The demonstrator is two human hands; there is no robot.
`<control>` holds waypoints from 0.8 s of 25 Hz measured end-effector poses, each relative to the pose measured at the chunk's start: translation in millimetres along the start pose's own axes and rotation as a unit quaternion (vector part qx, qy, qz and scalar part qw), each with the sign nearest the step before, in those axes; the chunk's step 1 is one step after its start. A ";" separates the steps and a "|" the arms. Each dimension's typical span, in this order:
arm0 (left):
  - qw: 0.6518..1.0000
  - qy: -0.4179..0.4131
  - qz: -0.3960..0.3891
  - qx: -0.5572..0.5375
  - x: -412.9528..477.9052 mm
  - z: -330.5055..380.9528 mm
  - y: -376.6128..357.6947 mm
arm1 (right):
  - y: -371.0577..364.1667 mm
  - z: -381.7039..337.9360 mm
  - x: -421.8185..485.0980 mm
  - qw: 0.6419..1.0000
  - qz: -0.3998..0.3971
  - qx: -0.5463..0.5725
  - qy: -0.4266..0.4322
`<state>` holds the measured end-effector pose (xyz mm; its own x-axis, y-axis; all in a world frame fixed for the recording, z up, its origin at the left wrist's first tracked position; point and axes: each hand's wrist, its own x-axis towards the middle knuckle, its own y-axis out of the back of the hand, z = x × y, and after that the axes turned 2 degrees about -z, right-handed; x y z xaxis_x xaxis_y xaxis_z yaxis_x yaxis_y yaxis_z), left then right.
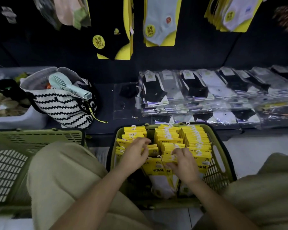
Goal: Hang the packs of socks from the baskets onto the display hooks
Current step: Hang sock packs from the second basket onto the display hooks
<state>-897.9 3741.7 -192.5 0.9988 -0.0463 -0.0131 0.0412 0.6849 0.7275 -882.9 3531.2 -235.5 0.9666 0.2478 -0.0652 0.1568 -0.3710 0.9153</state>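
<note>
1. I am crouching over the basket [213, 178] at 6 o'clock. The packs [196, 138] are standing in it in three rows, yellow headers up.
2. My left hand [135, 153] is reaching into the row on the basket's 9 o'clock side, with its fingers bending over the pack tops. Blur is hiding whether they are pinching one, so I cannot tell.
3. My right hand [184, 165] is working in the middle row. Its thumb and bent fingers are clamping a small clutch of packs.
4. Hung packs [160, 22] are dangling in several bunches at 12 o'clock, so I am judging part of the display as stocked. The hooks themselves are lying above the top edge, out of sight.
5. This basket is looking nearly full, with only a gap at its near end, so I am reckoning most of the hanging is still waiting.
6. A second basket [40, 140] is sitting at 9 o'clock, showing only mesh where my knee [60, 171] is not covering it. I am guessing that one is done.
7. Flat packs [206, 90] are lying on the ledge at 2 o'clock. Whether they belong to this job I am not able to say.
</note>
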 end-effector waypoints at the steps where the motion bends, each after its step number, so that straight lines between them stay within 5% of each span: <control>1: 0.998 0.006 -0.065 0.002 -0.3 1.3 -8.7 | 2.6 7.1 -2.4 0.998 0.014 0.036 -0.050; 5: 0.966 0.084 -0.225 0.092 3.2 -6.6 -40.9 | 1.7 30.1 -9.7 0.961 -0.046 0.135 -0.236; 12: 0.970 0.056 -0.184 0.149 9.0 -13.2 -63.4 | -13.3 31.9 -11.8 0.937 -0.101 0.233 -0.241; 16: 0.986 0.122 -0.110 -0.013 9.9 -0.1 -81.8 | -17.2 30.2 -15.2 0.925 -0.104 0.273 -0.244; 20: 0.963 0.207 -0.096 -0.142 11.1 7.4 -99.6 | -20.8 30.9 -18.2 0.910 -0.095 0.325 -0.238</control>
<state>-891.1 3667.5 -260.0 0.8943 0.0617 -0.4431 0.1722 0.8667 0.4681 -897.5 3506.8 -265.6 0.8636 0.0046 -0.5042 0.2676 -0.8516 0.4507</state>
